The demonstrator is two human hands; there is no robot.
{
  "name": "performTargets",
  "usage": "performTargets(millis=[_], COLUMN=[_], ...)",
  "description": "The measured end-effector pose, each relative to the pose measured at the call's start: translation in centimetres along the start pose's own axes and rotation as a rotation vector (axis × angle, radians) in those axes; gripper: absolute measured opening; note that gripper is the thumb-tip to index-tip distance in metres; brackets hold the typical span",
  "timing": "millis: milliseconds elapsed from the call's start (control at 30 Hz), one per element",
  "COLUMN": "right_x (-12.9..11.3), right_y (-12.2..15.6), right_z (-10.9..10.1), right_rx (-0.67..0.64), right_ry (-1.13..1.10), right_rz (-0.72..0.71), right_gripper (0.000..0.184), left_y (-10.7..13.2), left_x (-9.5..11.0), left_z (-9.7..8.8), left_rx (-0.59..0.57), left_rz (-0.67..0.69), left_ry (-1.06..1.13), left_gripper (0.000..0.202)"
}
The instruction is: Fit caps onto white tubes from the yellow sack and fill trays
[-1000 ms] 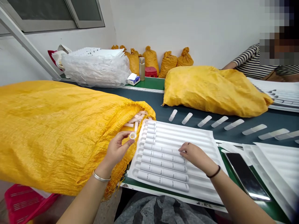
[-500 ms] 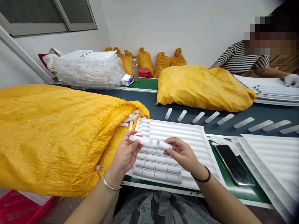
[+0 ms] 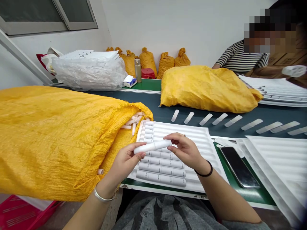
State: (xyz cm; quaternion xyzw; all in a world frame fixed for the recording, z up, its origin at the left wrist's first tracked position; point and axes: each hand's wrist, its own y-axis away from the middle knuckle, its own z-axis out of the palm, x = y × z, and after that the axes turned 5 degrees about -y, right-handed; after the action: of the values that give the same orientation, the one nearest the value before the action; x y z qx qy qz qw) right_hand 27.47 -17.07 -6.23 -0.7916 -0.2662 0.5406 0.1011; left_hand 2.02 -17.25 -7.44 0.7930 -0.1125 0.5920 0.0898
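Both hands hold one long white tube (image 3: pixel 152 147) level above the white grooved tray (image 3: pixel 201 143). My left hand (image 3: pixel 124 161) pinches its left end, and my right hand (image 3: pixel 185 150) grips its right end. Several finished tubes (image 3: pixel 161 169) lie in the tray's near grooves, and short white pieces (image 3: pixel 148 131) fill the left ends of the far grooves. Left of the tray a big yellow woven sack (image 3: pixel 55 140) lies on its side, with loose white tubes (image 3: pixel 133 121) spilling from its mouth.
A black phone (image 3: pixel 238 166) lies right of the tray, beside stacked white trays (image 3: pixel 278 159). White tubes (image 3: pixel 219 118) ride the dark conveyor belt (image 3: pixel 158 108). A second yellow sack (image 3: pixel 206 88) lies beyond. A person in a striped top (image 3: pixel 240 59) works at the far right.
My two hands each held a tube piece half a second ago; the pieces now form one tube held between both hands. Before that, my right hand rested on the tray.
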Motion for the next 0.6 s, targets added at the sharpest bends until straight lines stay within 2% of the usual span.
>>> performTargets(millis=[167,300,467,533,600], right_x=[0.3,0.1,-0.4,0.0,1.2], right_y=[-0.1,-0.2,-0.1,-0.4,-1.2], right_z=[0.5,1.2,1.7,1.9,2.1], right_rx=[-0.005,-0.011,-0.009,-0.090,-0.212], right_ry=[0.006,-0.014,-0.024,0.062,0.244], right_rz=[0.006,-0.011,-0.069,-0.082,-0.103], right_gripper=[0.025,0.024,0.024,0.026,0.026], left_y=[0.5,0.6,1.0,0.9,0.2], left_x=[0.8,1.3,1.1,0.5,-0.5], left_z=[-0.3,0.0,0.8,0.9,0.7], left_rx=[0.031,0.088,0.169,0.148,0.082], left_rz=[0.243,0.363,0.409,0.401,0.381], left_ry=[-0.297,-0.397,-0.401,-0.410,-0.449], left_gripper=[0.030,0.030,0.026,0.027,0.031])
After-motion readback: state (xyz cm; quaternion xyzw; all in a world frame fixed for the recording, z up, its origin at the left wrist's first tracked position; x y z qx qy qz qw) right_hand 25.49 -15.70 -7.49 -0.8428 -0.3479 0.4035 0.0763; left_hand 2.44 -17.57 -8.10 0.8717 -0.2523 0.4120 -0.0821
